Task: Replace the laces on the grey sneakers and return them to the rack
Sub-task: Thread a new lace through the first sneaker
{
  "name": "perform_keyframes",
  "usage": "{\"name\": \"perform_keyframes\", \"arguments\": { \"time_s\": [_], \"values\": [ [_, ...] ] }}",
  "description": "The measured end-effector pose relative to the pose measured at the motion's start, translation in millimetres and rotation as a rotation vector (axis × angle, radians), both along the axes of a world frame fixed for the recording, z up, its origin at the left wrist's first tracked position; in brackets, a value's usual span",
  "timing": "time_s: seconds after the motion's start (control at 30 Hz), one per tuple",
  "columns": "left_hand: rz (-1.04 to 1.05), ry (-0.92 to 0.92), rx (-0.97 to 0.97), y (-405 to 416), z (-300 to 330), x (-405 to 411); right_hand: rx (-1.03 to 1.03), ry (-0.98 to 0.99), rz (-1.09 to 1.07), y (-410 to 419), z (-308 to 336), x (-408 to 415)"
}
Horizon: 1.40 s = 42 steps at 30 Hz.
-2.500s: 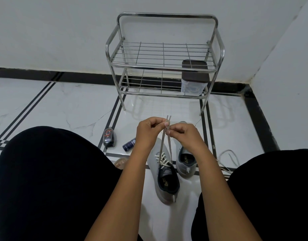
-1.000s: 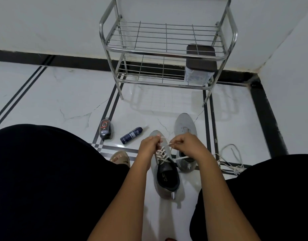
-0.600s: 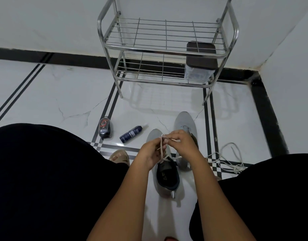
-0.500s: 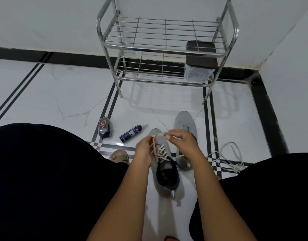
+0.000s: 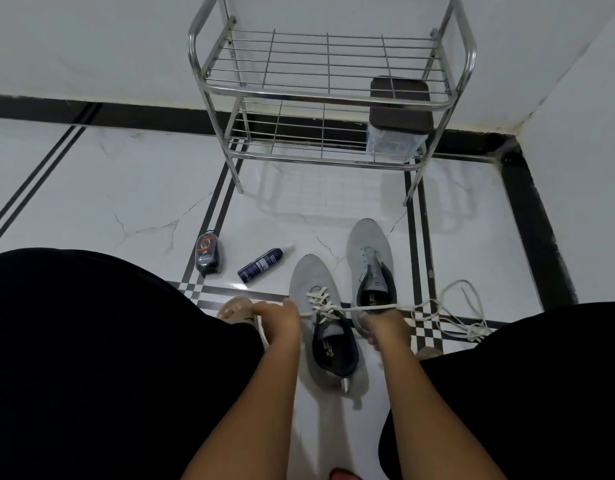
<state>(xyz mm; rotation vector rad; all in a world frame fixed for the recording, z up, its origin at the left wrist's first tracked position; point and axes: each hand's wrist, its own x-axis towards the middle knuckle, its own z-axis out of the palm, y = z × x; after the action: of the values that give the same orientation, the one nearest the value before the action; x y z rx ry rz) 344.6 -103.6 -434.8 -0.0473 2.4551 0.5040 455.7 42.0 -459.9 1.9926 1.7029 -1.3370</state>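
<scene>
Now both hands pull the cream flat lace (image 5: 365, 308) tight.
Left hand (image 5: 276, 318) and right hand (image 5: 385, 329) each grip an end across the grey knit sneaker (image 5: 321, 317).

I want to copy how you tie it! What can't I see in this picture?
Head view only:
- Left hand fingertips: curled under, grip hidden.
- Lace crossing at the eyelets: too small to tell a knot.
- Spray can label: too small to read.
- Box contents: blurred behind the rack wires.
</scene>
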Motion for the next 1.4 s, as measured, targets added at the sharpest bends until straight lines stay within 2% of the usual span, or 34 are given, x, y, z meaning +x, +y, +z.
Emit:
{"name": "perform_keyframes", "arguments": {
  "time_s": [0.03, 0.1, 0.2, 0.3, 0.33, 0.37, 0.43, 0.47, 0.57, 0.63, 0.7, 0.77, 0.87, 0.93, 1.0, 1.13, 1.23, 1.4],
  "values": [
    [-0.131, 0.024, 0.002, 5, -5, 11, -0.029, -0.043, 0.167, -11, 6, 0],
    [-0.288, -0.108, 0.000, 8, -6, 30, -0.029, -0.072, 0.460, -29, 9, 1],
    [-0.194, -0.194, -0.037, 4, -8, 33, -0.027, -0.132, 0.689, -42, 7, 2],
    [-0.064, -0.168, -0.076, -3, -6, 25, -0.215, -0.092, 0.639, -43, 14, -1],
    [-0.054, -0.129, -0.092, -4, -4, 23, -0.175, -0.096, 0.649, -42, 20, -5],
    [-0.055, -0.093, -0.078, -6, -3, 20, -0.028, -0.104, 0.697, -40, 23, -10],
    [-0.199, -0.051, -0.044, -8, -2, 17, 0.302, -0.068, 0.786, -35, 32, -17],
    [-0.291, -0.033, -0.011, -9, -5, 16, 0.373, -0.007, 0.808, -34, 36, -21],
    [-0.436, -0.022, 0.030, -10, -17, 15, 0.290, 0.037, 0.869, -31, 28, -21],
    [-0.425, -0.031, 0.013, -10, -19, 16, 0.186, -0.037, 0.847, -31, 16, -15],
    [-0.415, -0.030, -0.023, -12, -20, 16, 0.088, -0.031, 0.785, -34, 11, -13],
    [-0.342, -0.016, -0.079, -15, -24, 14, 0.010, -0.022, 0.713, -30, 8, -11],
    [-0.106, 0.016, -0.188, -23, -29, 9, -0.111, -0.076, 0.481, -10, -13, -6],
    [-0.062, 0.014, -0.221, -26, -29, 9, -0.204, -0.125, 0.496, -4, -30, 0],
    [-0.066, 0.016, -0.181, -23, -30, 10, -0.194, -0.160, 0.593, -14, -15, 0],
    [-0.215, 0.039, 0.043, -14, -32, 12, 0.062, -0.058, 0.797, -32, 19, -8],
    [-0.350, -0.016, 0.063, -7, -32, 15, 0.126, 0.026, 0.795, -33, 21, -13],
    [-0.265, -0.071, 0.089, -10, -33, 14, 0.101, 0.021, 0.750, -37, 12, -13]
  ]
}}
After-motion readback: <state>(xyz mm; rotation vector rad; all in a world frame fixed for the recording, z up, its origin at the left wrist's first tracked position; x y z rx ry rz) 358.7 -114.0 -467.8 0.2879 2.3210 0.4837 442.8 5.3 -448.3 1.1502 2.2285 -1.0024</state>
